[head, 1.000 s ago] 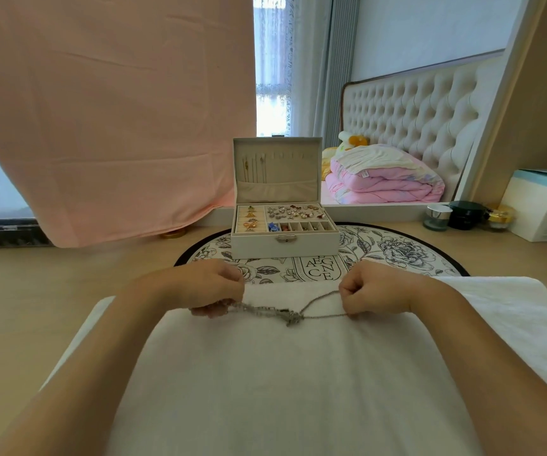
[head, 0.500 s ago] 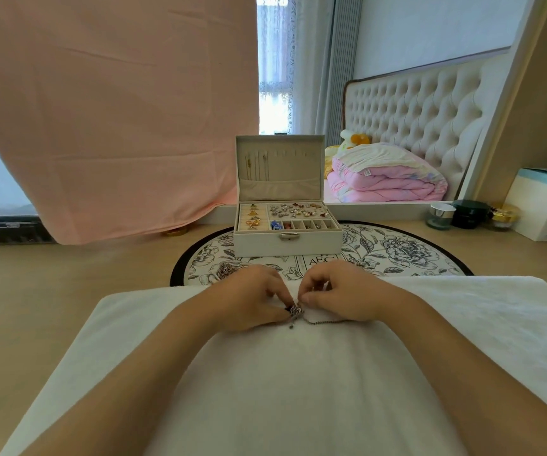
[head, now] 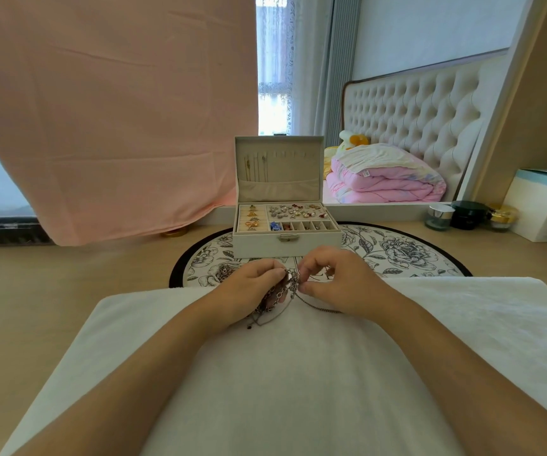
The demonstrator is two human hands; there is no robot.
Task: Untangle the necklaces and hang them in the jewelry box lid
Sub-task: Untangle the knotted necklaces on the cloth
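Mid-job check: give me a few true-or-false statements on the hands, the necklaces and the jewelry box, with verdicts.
1. The left hand and right hand both hold the tangled necklaces. True.
2. The jewelry box is closed. False: its lid stands open, upright.
3. A few chains hang in the lid's left part. True.
4. The jewelry box stands on the white towel. False: it stands on the round floral mat, beyond the towel.
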